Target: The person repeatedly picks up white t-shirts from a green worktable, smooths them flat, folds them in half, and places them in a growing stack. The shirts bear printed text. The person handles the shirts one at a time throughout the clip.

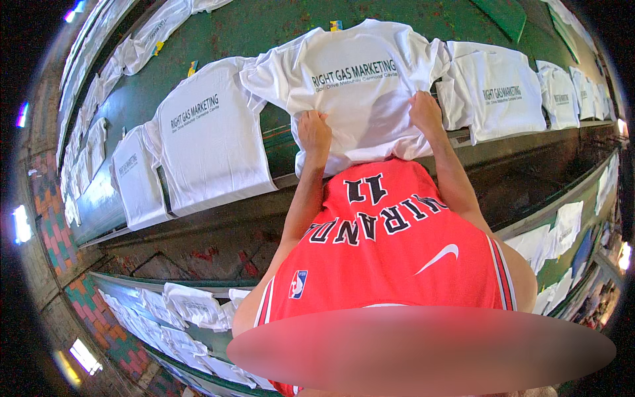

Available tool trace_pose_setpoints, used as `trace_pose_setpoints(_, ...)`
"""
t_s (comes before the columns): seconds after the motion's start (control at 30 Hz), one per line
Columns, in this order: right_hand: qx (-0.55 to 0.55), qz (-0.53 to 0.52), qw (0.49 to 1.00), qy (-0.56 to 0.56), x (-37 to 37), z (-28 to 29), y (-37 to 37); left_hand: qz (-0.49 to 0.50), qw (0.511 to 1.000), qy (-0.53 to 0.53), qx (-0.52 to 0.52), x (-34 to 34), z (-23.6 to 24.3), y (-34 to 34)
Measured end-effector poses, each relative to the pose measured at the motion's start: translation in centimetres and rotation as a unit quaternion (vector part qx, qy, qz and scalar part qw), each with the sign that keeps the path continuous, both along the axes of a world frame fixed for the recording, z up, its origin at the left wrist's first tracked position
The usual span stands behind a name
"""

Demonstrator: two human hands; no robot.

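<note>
In front of me a white printed T-shirt (360, 99) lies on the green table, its dark lettering across the upper part. My left hand (313, 132) is closed on the shirt's left side, fingers pinching the cloth. On the opposite side my right hand (424, 111) grips the fabric in the same way. Between my hands the cloth is wrinkled, and its lower end bunches at the table's near edge against my red jersey (390, 231). A yellow and blue tag (336, 26) shows at the collar.
More printed white T-shirts lie along the table, one at the left (215, 132) and another at the right (496, 92). Behind me runs a second long table with white shirts (195, 306). A dark gap (198, 241) separates the tables; coloured paving (79, 284) shows at far left.
</note>
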State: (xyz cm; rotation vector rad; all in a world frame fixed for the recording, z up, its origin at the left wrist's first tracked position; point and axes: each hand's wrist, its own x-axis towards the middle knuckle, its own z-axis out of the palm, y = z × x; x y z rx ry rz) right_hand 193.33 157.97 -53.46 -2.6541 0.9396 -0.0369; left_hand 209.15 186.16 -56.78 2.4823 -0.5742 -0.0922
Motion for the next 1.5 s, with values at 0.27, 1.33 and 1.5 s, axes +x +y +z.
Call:
trace_pose_setpoints(0.27,-0.09,0.038,0.986,-0.137,1.6,5.6,-0.9,-0.023,0.993,-0.083,-0.076,2.7,5.6,-1.1)
trace_pose_setpoints(1.33,-0.106,0.089,0.976,-0.171,12.0,-0.9,-15.8,-0.105,0.968,-0.215,-0.07,22.6,-2.7,-3.9)
trace_pose_setpoints(1.5,0.045,0.051,0.996,-0.051,14.1,-2.2,-18.4,-0.145,0.986,-0.076,-0.032,24.8,-2.7,-4.2)
